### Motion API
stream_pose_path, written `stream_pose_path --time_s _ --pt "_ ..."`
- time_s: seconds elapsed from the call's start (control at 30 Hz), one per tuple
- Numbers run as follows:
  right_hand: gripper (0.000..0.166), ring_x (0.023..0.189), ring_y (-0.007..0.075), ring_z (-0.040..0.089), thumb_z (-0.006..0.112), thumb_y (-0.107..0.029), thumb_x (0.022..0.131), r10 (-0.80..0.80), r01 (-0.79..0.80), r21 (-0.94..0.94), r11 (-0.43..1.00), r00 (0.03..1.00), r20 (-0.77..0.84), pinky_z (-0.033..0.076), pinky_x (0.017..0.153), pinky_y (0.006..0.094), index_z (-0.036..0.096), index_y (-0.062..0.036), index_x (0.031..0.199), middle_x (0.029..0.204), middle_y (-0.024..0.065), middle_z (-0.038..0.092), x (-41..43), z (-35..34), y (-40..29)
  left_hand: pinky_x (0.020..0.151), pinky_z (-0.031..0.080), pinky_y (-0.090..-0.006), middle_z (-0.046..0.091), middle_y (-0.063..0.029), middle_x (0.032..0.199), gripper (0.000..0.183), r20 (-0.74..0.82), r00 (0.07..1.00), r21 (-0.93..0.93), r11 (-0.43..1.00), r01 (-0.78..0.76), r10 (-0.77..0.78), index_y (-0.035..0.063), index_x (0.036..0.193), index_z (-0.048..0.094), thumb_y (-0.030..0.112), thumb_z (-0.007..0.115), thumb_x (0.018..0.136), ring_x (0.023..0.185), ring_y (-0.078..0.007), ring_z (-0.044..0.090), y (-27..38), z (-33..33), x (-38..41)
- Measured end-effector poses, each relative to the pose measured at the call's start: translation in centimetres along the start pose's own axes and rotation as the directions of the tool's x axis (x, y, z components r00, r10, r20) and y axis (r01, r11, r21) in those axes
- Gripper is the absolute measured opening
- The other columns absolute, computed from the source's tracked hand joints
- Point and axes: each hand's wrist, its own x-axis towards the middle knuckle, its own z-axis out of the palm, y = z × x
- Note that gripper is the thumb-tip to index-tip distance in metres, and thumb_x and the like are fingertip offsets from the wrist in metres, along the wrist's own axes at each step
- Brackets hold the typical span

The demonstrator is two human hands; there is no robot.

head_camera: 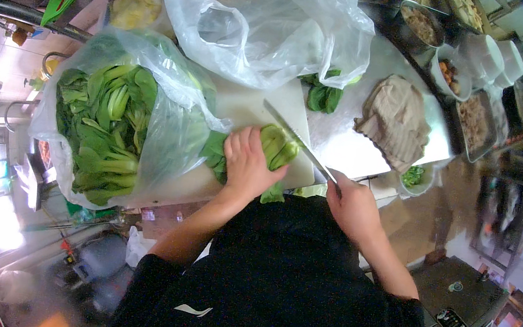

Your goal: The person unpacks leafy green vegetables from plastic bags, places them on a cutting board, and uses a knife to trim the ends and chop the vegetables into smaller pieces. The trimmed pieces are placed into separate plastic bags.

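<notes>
On a white cutting board (pixel 245 101), my left hand (pixel 250 164) presses down on a bunch of bok choy (pixel 278 147), its pale stem ends towards the right and its leaves under and left of the hand. My right hand (pixel 356 206) grips the handle of a kitchen knife (pixel 302 144); the blade points up and left and lies close to the stem ends. Whether it touches them I cannot tell. Left of my left hand, an open clear plastic bag (pixel 170 135) holds many heads of bok choy (pixel 111 127).
A white plastic bag (pixel 280 30) lies across the board's far side, near loose green leaves (pixel 325 97). A crumpled beige cloth (pixel 395 122) rests on the metal counter (pixel 336 129). Food containers stand at the right, among them a tub of chopped greens (pixel 414 177) and a metal tray (pixel 475 123).
</notes>
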Motion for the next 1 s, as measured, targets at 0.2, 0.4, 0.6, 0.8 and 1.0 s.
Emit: stream_pose_path --time_s 0.2,0.4,0.6,0.8,1.0 --pt "0.025 0.057 0.0356 0.062 0.059 -0.014 0.089 -0.053 0.053 -0.094 0.994 0.999 0.001 0.051 0.059 0.0443 0.066 -0.0085 0.112 0.060 0.0167 0.060 -1.4 -0.6 -1.4 0.103 0.027 -0.0519 0.045 -0.0224 0.120 0.097 0.122 0.989 0.013 0.997 0.077 -0.078 -0.0097 0.126 0.040 0.048 0.082 0.060 0.115 -0.0378 0.040 0.1 -0.2 0.2" --pt "0.019 0.060 0.0387 0.064 0.057 -0.018 0.089 -0.051 0.064 -0.165 0.984 0.995 0.083 0.054 0.059 0.0481 0.066 -0.0052 0.100 0.065 0.0205 0.063 -0.2 -1.3 -2.5 0.103 0.027 -0.0529 0.045 -0.0233 0.119 0.096 0.042 0.999 -0.005 1.000 0.002 -0.002 -0.0116 0.124 0.042 0.052 0.079 0.062 0.115 -0.0393 0.040 -0.4 0.4 -0.2" --pt "0.017 0.062 0.0408 0.065 0.056 -0.017 0.087 -0.095 0.104 -0.186 0.977 0.994 0.062 0.055 0.059 0.0489 0.063 -0.0019 0.086 0.066 0.0234 0.063 5.0 5.0 -0.9 0.103 0.025 -0.0543 0.043 -0.0234 0.125 0.100 0.075 0.997 0.010 1.000 -0.010 0.009 -0.0090 0.127 0.038 0.052 0.081 0.060 0.118 -0.0402 0.039 -0.4 1.0 -0.3" --pt "0.019 0.064 0.0408 0.064 0.057 -0.019 0.088 -0.125 0.124 -0.004 0.992 0.992 -0.025 0.054 0.061 0.0492 0.064 -0.0034 0.095 0.069 0.0229 0.064 6.4 4.7 -0.5 0.102 0.026 -0.0518 0.047 -0.0207 0.126 0.082 0.069 0.998 -0.109 0.994 0.012 -0.005 -0.0032 0.125 0.042 0.045 0.079 0.070 0.118 -0.0372 0.043 -1.6 -0.3 0.0" --pt "0.019 0.062 0.0394 0.063 0.059 -0.021 0.090 -0.052 0.080 0.189 0.979 0.987 -0.152 0.051 0.059 0.0475 0.067 -0.0053 0.098 0.065 0.0216 0.061 3.2 1.7 0.6 0.089 0.044 -0.0407 0.065 -0.0151 0.102 0.053 0.279 0.954 -0.359 0.910 0.205 -0.105 -0.0014 0.113 0.056 0.027 0.080 0.076 0.094 -0.0264 0.063 -3.3 -3.4 2.4"
